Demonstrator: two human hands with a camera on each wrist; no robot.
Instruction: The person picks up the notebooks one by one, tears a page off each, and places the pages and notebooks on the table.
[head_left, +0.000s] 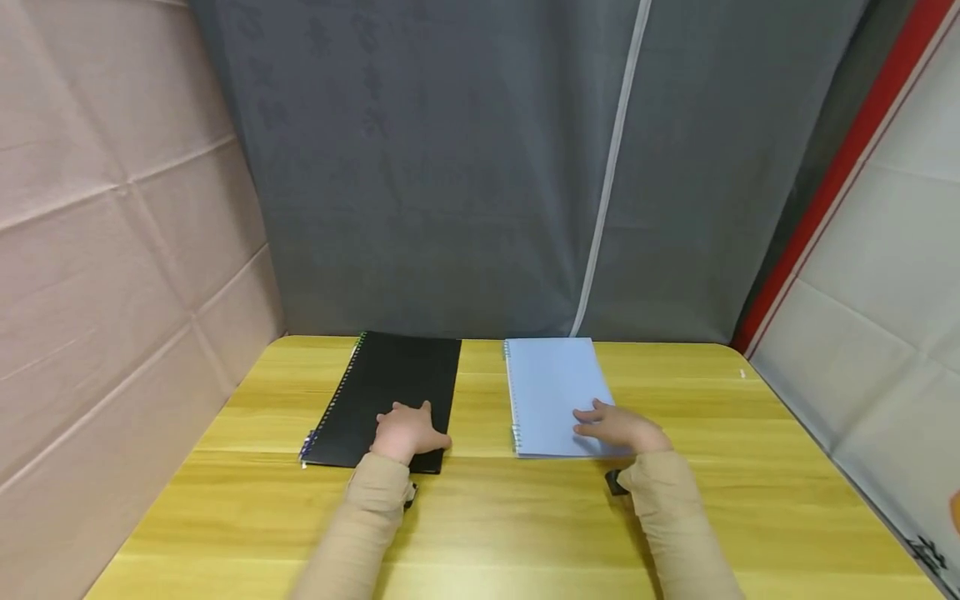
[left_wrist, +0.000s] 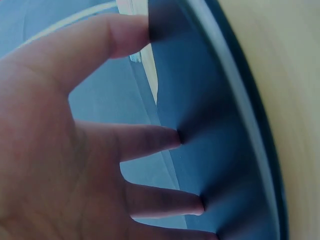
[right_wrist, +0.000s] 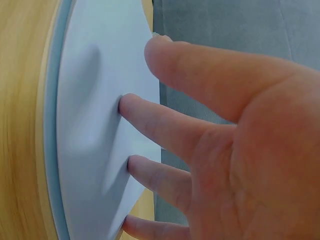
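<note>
No words, brands or numbers can be read. The black notebook (head_left: 390,398) and blue notebook (head_left: 551,392) have plain covers — no titles. A dark mark at the table's (head_left: 757,433) right edge is too small to read.

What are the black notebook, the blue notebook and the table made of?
Black notebook: matte cover, likely plastic or card, wire spiral edge. Blue notebook: pale matte cover, probably thin plastic or paper; it dents under fingertips. Table: yellowish wood-grain top, possibly laminate.
</note>
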